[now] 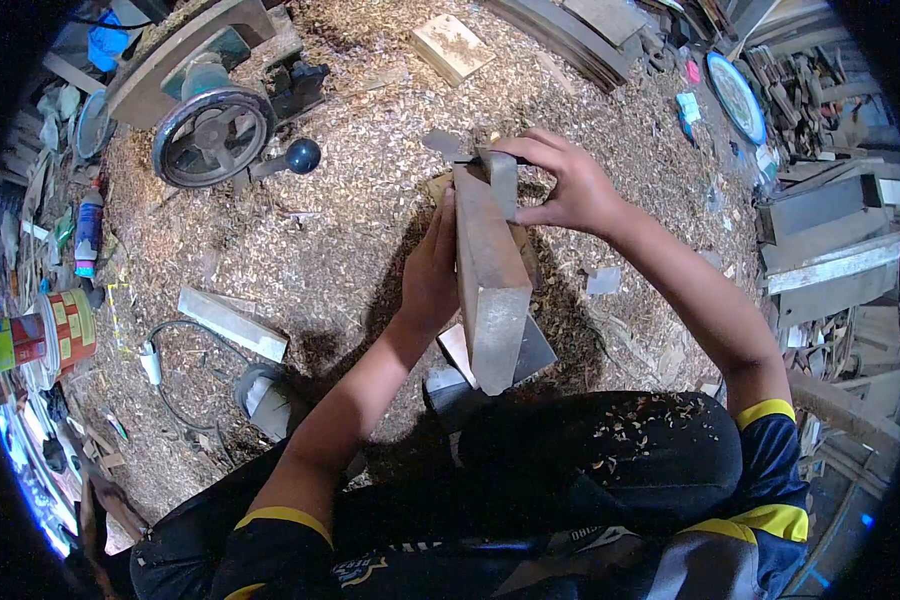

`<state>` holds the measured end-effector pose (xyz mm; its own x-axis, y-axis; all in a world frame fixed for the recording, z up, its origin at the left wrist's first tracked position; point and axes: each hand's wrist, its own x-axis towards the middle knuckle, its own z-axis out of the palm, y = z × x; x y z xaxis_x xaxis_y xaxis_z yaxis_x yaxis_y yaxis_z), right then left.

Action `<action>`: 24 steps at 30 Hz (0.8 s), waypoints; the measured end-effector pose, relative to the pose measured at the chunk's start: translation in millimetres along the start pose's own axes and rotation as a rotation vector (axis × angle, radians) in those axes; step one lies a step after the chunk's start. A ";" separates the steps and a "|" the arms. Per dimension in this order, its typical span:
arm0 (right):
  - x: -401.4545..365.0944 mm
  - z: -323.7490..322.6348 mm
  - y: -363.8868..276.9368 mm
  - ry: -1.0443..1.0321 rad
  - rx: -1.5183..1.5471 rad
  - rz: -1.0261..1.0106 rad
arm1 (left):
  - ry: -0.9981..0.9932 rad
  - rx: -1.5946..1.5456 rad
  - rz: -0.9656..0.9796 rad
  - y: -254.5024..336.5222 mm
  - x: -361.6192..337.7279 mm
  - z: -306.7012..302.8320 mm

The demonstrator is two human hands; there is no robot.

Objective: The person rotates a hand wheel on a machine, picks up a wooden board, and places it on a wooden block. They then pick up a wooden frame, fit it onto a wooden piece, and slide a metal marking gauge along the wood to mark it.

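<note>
A thick wooden block [493, 250] stretches away from me above my knees, its near end face pale and smooth. My left hand [432, 268] steadies it from the left side, fingers lying along the wood. At the far end, my right hand [570, 185] grips a small greyish block [504, 187] between thumb and fingers, right against the right side of the wooden block. Below the near end, dark and light flat pieces [535, 352] show partly. My dark-trousered knee [610, 450] carries wood shavings.
Shavings [340, 240] cover the floor. A machine handwheel [213, 137] with a black knob [302, 156] stands upper left. A wooden offcut [232, 322] and a corded power tool [268, 400] lie left. Another wood block [452, 48] lies ahead; scrap wood [835, 240] lines the right.
</note>
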<state>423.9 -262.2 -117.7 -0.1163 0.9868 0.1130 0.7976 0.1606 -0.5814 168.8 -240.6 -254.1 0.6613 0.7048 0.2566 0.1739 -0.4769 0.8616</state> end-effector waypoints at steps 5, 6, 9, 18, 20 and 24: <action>3.6 -3.9 -2.4 -0.033 0.026 0.043 | -0.017 -0.021 -0.008 -10.1 -2.6 8.3; 4.8 -5.2 -4.5 -0.062 0.059 0.089 | -0.018 -0.011 -0.006 -8.1 -1.6 7.9; 8.6 -5.0 -5.5 -0.064 -0.028 0.052 | -0.012 0.034 0.034 -4.3 3.2 6.8; 11.7 -5.6 -5.8 -0.112 -0.078 -0.126 | -0.048 0.128 -0.031 -1.4 -13.7 18.4; 4.3 -5.7 -14.9 -0.105 -0.073 -0.100 | -0.056 0.136 -0.004 5.9 -13.4 19.3; -8.4 -6.3 -13.9 -0.089 -0.059 -0.115 | -0.138 -0.011 -0.110 -59.5 -44.7 60.7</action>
<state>417.6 -272.9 -105.6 -0.2586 0.9605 0.1030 0.8093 0.2736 -0.5197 173.2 -275.6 -343.4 0.7328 0.6732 0.0987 0.2431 -0.3946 0.8861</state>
